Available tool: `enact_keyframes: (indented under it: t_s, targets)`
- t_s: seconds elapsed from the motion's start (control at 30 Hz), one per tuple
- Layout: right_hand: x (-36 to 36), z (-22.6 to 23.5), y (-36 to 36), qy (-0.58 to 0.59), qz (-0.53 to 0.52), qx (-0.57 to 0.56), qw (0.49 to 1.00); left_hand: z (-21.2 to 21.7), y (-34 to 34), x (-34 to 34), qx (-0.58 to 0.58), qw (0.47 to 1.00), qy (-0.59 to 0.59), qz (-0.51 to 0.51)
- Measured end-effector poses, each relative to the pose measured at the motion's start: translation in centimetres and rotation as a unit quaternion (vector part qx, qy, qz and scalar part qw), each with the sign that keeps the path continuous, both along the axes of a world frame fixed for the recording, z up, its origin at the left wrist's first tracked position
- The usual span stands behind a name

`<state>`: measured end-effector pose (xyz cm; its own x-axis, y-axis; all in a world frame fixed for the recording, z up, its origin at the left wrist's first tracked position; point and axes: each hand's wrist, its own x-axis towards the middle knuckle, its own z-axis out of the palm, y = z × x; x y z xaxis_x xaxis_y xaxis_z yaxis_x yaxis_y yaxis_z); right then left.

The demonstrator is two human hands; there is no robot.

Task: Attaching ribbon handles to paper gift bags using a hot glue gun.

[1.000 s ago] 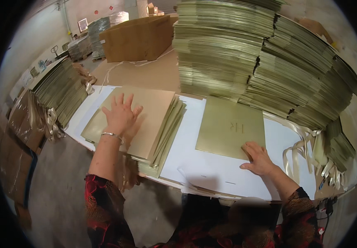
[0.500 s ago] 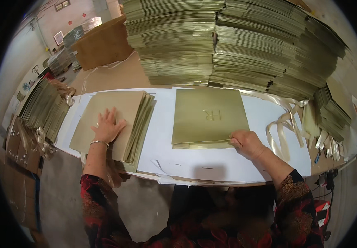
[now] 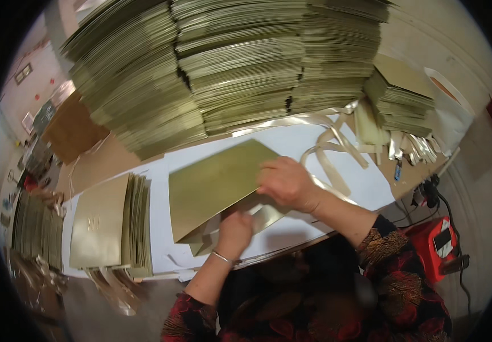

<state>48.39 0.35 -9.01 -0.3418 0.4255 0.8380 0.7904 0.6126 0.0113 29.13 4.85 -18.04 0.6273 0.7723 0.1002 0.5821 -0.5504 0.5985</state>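
Both hands have met on the gold bag [image 3: 214,185]: left hand [image 3: 236,228] pinches its six-o'clock edge, right hand [image 3: 285,183] grips at three o'clock.

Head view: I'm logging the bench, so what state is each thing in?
Gold sheet: lifted at its near edge, tilted, held by both hands.
Left hand: under the sheet's near edge, gripping it.
Right hand: on top of the sheet, pressing.
Small pile: flat, fanned at the right side.
Tall stacks: piled high, leaning.
Ribbons: loose, looped.
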Motion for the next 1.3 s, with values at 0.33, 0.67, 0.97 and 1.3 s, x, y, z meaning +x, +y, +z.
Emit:
enact_keyframes:
  t_s: [0.33,0.67,0.97,1.3]
  targets:
    - [-4.7,-10.3,-0.8,0.113,-0.152,-0.381,0.905,-6.6,6.4,-0.5,-0.188,0.937,-0.254,0.148]
    - [2.9,-5.7,3.2,0.488,-0.091,-0.407,0.767,-1.7,9.2,-11.2,-0.194,0.905,-0.301,0.23]
    - [10.3,-4.0,-8.7,0.026,-0.405,-0.475,0.781,4.2,-0.6,-4.1,0.198,0.963,0.175,0.058]
    - [12.7,-4.7,-8.4,0.128,-0.395,-0.468,0.78,2.9,1.3,-4.4,0.164,0.968,0.175,0.071]
